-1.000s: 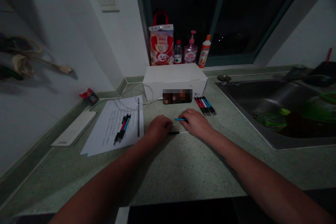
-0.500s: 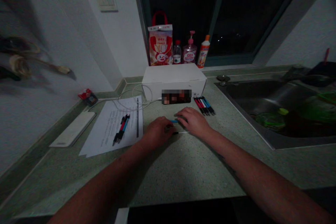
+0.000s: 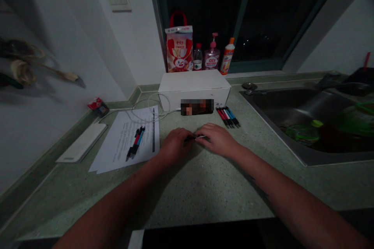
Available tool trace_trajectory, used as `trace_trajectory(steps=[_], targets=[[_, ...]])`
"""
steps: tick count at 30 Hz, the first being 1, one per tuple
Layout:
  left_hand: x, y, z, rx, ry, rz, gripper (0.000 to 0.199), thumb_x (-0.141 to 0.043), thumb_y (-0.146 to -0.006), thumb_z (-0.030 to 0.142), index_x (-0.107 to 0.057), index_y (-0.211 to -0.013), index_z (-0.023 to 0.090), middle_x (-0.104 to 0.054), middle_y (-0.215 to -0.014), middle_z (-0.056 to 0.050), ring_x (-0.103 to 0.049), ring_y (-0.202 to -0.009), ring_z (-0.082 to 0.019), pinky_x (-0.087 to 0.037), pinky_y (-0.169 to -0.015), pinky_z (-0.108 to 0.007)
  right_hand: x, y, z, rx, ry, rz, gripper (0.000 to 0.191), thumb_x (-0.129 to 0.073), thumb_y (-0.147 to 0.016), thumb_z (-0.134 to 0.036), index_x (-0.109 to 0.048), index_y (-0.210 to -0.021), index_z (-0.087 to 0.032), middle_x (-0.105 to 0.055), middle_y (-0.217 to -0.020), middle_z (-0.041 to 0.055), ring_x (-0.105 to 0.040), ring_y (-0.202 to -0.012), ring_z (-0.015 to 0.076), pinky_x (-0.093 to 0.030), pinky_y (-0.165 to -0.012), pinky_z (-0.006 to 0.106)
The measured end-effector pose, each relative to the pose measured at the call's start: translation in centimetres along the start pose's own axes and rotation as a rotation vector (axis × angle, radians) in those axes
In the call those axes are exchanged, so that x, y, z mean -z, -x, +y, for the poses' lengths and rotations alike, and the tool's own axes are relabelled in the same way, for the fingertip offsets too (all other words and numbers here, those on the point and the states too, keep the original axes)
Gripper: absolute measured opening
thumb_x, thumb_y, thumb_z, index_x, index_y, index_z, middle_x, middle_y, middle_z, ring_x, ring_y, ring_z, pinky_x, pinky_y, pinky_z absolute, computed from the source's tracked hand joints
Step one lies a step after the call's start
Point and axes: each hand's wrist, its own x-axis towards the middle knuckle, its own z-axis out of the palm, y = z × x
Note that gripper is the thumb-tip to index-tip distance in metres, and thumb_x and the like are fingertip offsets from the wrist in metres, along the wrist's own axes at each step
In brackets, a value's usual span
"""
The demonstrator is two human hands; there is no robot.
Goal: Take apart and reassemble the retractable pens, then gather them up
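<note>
My left hand (image 3: pixel 176 142) is closed in a pinch on a small black pen part (image 3: pixel 189 138), just above the counter. Facing it, my right hand (image 3: pixel 217 139) pinches a thin white pen refill (image 3: pixel 201 136). The black part and the refill meet end to end, or nearly so; whether they are joined I cannot tell. Beyond my right hand a row of click pens (image 3: pixel 228 117) in red, white and blue lies side by side. To the left, a few red, blue and black pens (image 3: pixel 136 142) rest on printed sheets of paper (image 3: pixel 113 144).
Behind my hands a phone (image 3: pixel 197 107) on a cable leans against a white box (image 3: pixel 194 83). A sink (image 3: pixel 292 140) lies to the right. At the left stands a white power-strip-like slab (image 3: pixel 83 142). Bottles and a red bag (image 3: pixel 179 50) line the window.
Both hands have drawn together, and the white refill has come up from near the counter into my right fingers, against the black part. The blue pen piece between the hands is now hidden.
</note>
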Motion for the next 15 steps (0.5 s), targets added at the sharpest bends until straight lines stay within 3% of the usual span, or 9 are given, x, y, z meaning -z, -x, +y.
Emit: trace_trajectory(steps=[5,10,15], targets=[[0.2,-0.1,-0.1,-0.033,-0.037,0.009,0.022,-0.057,-0.094,0.022,-0.075,-0.107,0.023,-0.072,-0.097,-0.007,-0.063,-0.093,-0.025,-0.049,-0.087,-0.040,0.3,0.0,0.6,-0.064,0.068,-0.005,0.012,-0.063,-0.099,-0.024,-0.073,-0.100,-0.019,-0.071,-0.095,0.0085,-0.062,-0.096,0.0244,-0.047,-0.086,0.037],[0.2,-0.1,-0.6,0.051,-0.070,0.034,0.026,-0.055,-0.092,0.015,-0.075,-0.107,0.021,-0.069,-0.098,-0.008,-0.063,-0.097,-0.024,-0.050,-0.085,-0.037,0.9,0.1,1.6,-0.177,0.130,0.046,0.011,-0.062,-0.097,-0.017,-0.073,-0.096,-0.018,-0.070,-0.099,0.0095,-0.061,-0.098,0.0257,-0.047,-0.088,0.039],[0.1,0.0,-0.7,0.129,-0.056,0.069,0.016,-0.059,-0.092,0.019,-0.074,-0.099,0.021,-0.068,-0.096,-0.006,-0.063,-0.090,-0.022,-0.049,-0.078,-0.034,1.0,0.1,1.3,-0.197,0.107,0.035,0.014,-0.059,-0.099,-0.018,-0.072,-0.096,-0.018,-0.069,-0.099,0.0097,-0.061,-0.099,0.0250,-0.047,-0.087,0.037]])
